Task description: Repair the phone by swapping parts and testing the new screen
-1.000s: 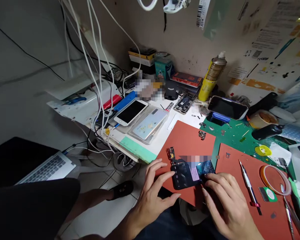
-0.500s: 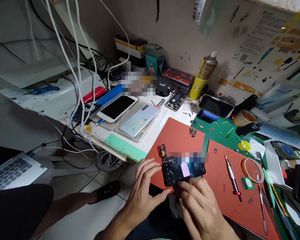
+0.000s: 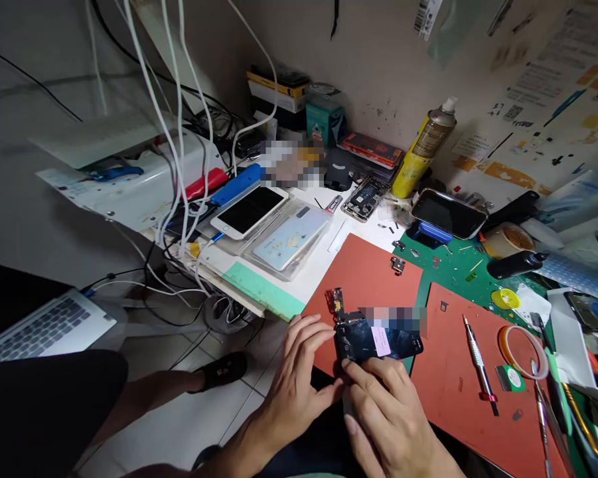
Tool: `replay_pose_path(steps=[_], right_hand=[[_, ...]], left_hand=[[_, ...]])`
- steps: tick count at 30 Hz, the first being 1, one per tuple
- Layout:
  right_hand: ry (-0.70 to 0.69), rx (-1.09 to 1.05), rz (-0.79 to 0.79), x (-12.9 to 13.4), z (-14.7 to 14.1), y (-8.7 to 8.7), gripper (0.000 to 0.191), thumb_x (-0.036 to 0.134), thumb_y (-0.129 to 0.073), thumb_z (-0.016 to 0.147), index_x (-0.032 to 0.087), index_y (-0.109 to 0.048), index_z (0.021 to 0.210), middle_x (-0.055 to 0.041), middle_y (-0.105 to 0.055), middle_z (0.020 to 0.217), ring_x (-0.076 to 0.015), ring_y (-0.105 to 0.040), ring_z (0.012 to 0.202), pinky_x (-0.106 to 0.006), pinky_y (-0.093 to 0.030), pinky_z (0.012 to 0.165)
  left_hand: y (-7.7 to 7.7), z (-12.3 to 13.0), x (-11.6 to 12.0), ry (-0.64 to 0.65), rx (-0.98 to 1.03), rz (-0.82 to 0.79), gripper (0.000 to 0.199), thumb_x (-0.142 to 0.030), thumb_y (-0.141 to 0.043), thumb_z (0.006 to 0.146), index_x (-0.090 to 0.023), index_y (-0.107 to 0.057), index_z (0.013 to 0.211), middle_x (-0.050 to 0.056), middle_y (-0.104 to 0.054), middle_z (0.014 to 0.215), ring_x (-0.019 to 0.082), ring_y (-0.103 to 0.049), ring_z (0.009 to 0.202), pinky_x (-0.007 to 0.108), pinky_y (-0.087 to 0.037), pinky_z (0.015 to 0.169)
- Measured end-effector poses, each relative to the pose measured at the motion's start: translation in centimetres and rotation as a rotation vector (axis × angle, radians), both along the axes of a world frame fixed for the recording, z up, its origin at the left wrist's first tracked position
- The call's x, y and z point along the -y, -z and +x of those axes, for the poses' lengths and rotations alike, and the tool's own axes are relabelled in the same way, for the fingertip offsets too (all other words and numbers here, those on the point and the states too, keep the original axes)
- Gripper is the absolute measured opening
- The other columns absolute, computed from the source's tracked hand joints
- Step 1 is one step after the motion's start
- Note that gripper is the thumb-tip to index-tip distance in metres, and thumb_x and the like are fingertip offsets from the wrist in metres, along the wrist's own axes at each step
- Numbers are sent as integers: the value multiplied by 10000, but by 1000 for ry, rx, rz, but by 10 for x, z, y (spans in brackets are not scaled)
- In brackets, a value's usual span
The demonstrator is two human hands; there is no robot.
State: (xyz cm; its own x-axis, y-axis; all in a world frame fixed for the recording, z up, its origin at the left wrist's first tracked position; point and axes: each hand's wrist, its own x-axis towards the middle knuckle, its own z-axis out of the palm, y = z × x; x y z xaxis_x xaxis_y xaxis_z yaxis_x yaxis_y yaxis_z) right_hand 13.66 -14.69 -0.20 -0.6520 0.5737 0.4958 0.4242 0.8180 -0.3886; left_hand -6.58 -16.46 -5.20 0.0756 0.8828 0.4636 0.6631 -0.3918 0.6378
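A smartphone [image 3: 357,342] with a lit dark screen and a pale pink pop-up lies at the near edge of the orange mat [image 3: 373,275]. My left hand [image 3: 301,368] steadies its left end, fingertips against the side and thumb by the near corner. Over the phone's near edge reaches my right hand [image 3: 395,411]; its index fingertip touches the lower left of the screen, while the other fingers are loosely bent. Beyond the phone's top left edge sits a small exposed circuit part [image 3: 337,302]. A blurred patch hides part of the phone's far edge.
Several tools, including a silver screwdriver [image 3: 479,365], lie on the right orange mat [image 3: 441,378] beside a tape roll [image 3: 522,352]. Further back are a white phone [image 3: 251,211], an opened phone [image 3: 366,198] and a yellow spray can [image 3: 423,149]. Another person's leg [image 3: 149,401] is at left.
My right index finger has moved left along the phone's near edge to the lower left of the screen. My left thumb remains by the corner. The whole view has shifted slightly.
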Motion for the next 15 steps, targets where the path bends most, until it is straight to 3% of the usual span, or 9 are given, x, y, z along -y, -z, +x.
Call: replay_pose_path(steps=[4,9,12,15], right_hand=[[52,16,110,-3,-10,8,239,183,-507,1028,124,-735,1070,-76,-783,1260,-262,-618,1090,-404,-438,969],[108,-55,316,-10,-10,25,211,112,-535,1005,130,-743,981,-75,-831,1062,-252,-640,962,-389,-457,862],[219,-79,305,-7,1,23,155,47,-584,961,118,-721,959,-106,-816,998,-255,-636,928,-392,-472,830],[299,-129,191,3,14,13,158,-14,-600,927,87,-695,1002,-153,-785,1042,-262,-627,948,-410,-490,828]], left_hand=[[1,0,2,-12,-17,-9,539,-273,-713,957,-184,-494,1442,142,-632,1373,308,-516,1406,521,-429,1215],[2,-1,5,-26,-38,-14,598,-281,-756,907,-188,-489,1434,142,-637,1358,314,-513,1408,514,-464,1193],[0,-1,5,-35,-43,-5,597,-265,-744,908,-188,-488,1442,146,-633,1354,322,-513,1404,535,-464,1187],[-2,0,3,-50,-59,8,553,-235,-725,936,-175,-500,1438,159,-602,1377,313,-510,1397,524,-458,1186]])
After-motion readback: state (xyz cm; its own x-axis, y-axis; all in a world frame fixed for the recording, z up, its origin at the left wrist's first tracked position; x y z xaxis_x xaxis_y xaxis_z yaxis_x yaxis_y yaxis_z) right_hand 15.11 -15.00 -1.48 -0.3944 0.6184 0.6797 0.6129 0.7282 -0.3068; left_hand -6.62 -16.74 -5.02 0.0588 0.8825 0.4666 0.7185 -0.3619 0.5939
